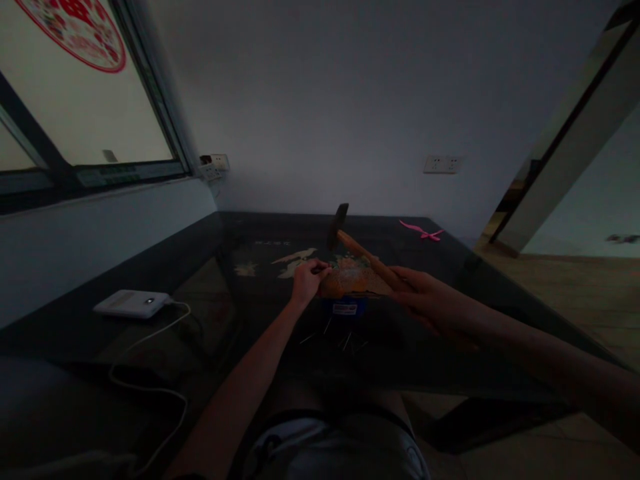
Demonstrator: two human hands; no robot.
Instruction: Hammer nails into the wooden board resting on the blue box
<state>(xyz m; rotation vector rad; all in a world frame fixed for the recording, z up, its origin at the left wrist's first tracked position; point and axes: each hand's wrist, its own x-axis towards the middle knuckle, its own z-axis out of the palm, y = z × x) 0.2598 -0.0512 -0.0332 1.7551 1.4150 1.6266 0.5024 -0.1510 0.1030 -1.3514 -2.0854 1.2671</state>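
Note:
A hammer (pixel 359 248) with a wooden handle and a dark head is in my right hand (pixel 425 299), its head raised above an orange-brown, board-like piece (pixel 353 283). My left hand (pixel 307 280) is at the left edge of that piece, thumb and fingers pinched together; what sits between them is too small and dark to make out. Under the piece is a blue container (pixel 345 307) with a white label. Several thin, shiny nail-like sticks (pixel 346 342) lie on the table in front of it.
The dark table (pixel 400 360) has a glossy top. A white power bank (pixel 133 304) with a white cable (pixel 150 341) lies at the left. A pink ribbon-like thing (pixel 424 232) lies at the far right. Behind stands a wall with sockets (pixel 443 164).

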